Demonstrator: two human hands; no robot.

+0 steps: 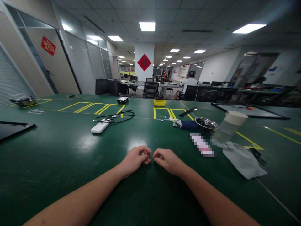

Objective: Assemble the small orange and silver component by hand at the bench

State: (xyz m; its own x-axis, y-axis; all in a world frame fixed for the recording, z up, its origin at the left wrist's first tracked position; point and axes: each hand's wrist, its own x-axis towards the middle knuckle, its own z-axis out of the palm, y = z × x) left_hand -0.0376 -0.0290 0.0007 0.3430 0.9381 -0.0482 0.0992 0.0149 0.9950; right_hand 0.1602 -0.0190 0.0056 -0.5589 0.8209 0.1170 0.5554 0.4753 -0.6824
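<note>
Both my hands are close together over the green table (70, 169), near its middle. My left hand (138, 157) is closed, with a small dark and reddish piece (149, 155) pinched at its fingertips; the piece is too small to name. Just to the right, my right hand (166, 158) has its fingers curled together, thumb against fingertips. Whether anything sits in that pinch I cannot make out. A narrow gap separates the fingertips of the two hands.
Beyond my left hand lie a white power bank (100, 126) and a black cable (128, 116). On the right are a metal bowl (207, 124), a clear bottle (229, 128), a grey pouch (242, 160) and a blurred pink item (202, 145). A yellow bin (159, 102) stands farther back.
</note>
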